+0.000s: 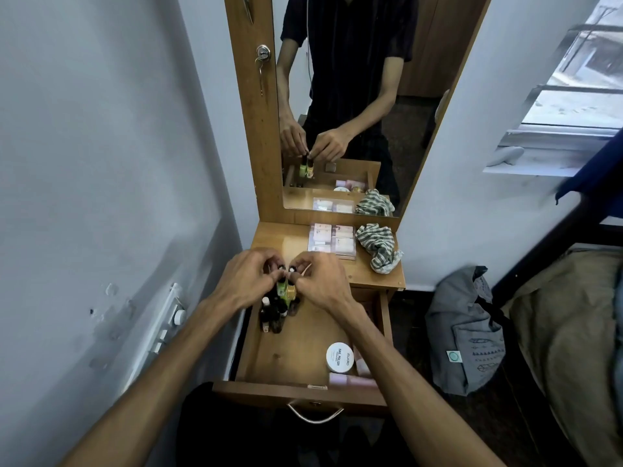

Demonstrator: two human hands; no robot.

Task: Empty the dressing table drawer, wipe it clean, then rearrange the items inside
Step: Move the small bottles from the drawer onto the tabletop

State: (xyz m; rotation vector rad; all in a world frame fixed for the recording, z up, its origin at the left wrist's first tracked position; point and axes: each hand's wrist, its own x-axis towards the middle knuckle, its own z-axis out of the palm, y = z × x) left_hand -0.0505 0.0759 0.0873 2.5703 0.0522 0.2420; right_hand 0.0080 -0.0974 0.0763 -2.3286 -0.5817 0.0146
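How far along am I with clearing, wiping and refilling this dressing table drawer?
You look to be in the refilling stage. The checked cloth lies set aside on the tabletop, and dark bottles and a white nail polish jar already sit in the open drawer. The left hand and right hand hold small bottles over its back corner. The pink packets remain on top.

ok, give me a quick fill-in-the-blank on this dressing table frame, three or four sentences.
1. The checked grey-and-white cloth lies on the wooden ____.
2. Both hands, left hand and right hand, pinch small bottles with green and yellow bodies by their ____.
3. The round white nail polish tub sits inside the open wooden ____.
4. The flat pink packets lie directly ____ of the cloth.

Missing: tabletop; caps; drawer; left
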